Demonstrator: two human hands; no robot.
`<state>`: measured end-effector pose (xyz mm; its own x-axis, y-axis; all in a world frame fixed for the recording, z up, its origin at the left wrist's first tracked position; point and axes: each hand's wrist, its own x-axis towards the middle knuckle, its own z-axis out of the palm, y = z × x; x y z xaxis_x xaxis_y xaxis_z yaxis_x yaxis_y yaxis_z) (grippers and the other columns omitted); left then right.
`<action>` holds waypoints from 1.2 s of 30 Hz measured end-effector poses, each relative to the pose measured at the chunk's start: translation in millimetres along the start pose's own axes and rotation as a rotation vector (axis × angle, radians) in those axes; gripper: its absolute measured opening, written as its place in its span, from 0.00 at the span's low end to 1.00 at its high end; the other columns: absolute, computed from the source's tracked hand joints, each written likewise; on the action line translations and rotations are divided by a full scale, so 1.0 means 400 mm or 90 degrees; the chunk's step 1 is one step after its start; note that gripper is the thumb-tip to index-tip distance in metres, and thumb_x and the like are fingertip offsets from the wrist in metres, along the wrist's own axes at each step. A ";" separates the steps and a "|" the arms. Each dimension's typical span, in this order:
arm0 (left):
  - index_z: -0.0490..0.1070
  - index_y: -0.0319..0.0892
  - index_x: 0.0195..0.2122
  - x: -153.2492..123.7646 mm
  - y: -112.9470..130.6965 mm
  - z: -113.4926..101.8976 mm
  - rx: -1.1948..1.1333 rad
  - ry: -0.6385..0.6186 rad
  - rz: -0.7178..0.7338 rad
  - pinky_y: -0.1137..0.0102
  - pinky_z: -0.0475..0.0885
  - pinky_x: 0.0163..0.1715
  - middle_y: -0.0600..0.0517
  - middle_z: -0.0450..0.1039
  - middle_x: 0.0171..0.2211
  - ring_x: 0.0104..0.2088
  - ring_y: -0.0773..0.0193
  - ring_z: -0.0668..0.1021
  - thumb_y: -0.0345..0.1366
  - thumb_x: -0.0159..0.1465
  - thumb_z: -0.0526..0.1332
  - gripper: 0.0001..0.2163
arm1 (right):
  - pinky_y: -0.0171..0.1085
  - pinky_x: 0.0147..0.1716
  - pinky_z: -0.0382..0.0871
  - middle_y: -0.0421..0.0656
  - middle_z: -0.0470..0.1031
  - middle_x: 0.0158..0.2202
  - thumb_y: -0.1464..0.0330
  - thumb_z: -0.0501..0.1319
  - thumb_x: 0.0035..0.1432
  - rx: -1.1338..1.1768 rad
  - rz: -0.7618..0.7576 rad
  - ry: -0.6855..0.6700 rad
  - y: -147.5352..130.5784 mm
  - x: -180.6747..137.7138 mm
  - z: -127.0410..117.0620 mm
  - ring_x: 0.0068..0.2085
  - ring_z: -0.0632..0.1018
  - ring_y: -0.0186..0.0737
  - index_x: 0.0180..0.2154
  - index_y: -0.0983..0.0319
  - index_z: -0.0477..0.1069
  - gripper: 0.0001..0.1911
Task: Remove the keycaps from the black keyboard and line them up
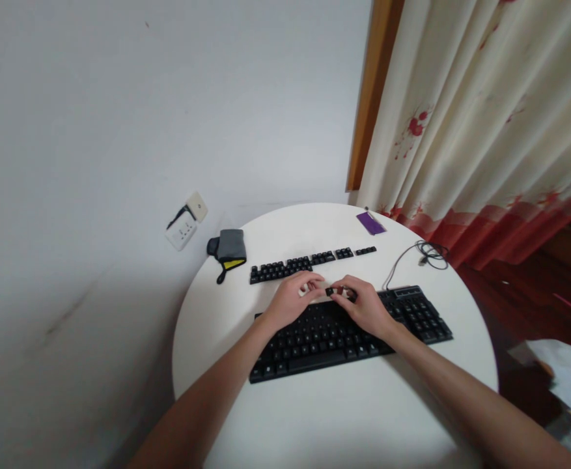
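Observation:
A black computer keyboard [314, 339] lies slightly tilted on the white table, and patches near its upper edge seem to be without keycaps. Above that upper edge, my right hand [363, 306] pinches a small black keycap [329, 291] between thumb and fingertips. My left hand [292, 296] is just to the left, fingers curved and apart, its thumb tip at or very near the keycap. Beyond both hands, loose black keycaps [322, 258] stand in a long row of groups. My hands cover part of the keyboard's top rows.
The round white table [275, 423] stands against a wall. A grey folded pouch [232, 245] with yellow inside sits at its back left. At the back right lies a purple flat piece [371, 223]. The keyboard's coiled cable [432, 254] rests near the right edge, close to the curtain [461, 143].

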<state>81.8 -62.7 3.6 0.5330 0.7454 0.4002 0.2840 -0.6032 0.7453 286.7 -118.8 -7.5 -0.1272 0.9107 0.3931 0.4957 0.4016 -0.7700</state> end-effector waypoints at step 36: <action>0.73 0.40 0.39 0.019 -0.062 -0.091 -0.072 0.285 -0.085 0.73 0.67 0.27 0.54 0.69 0.23 0.24 0.67 0.71 0.46 0.69 0.51 0.17 | 0.32 0.33 0.64 0.48 0.80 0.31 0.69 0.63 0.52 -0.303 0.224 -0.063 0.124 0.223 0.121 0.34 0.79 0.42 0.28 0.64 0.77 0.05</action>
<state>49.7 -31.5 7.5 0.0944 0.8781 0.4691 0.2255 -0.4779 0.8490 258.3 -12.9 -35.1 0.0465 0.9949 0.0897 0.8499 0.0077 -0.5269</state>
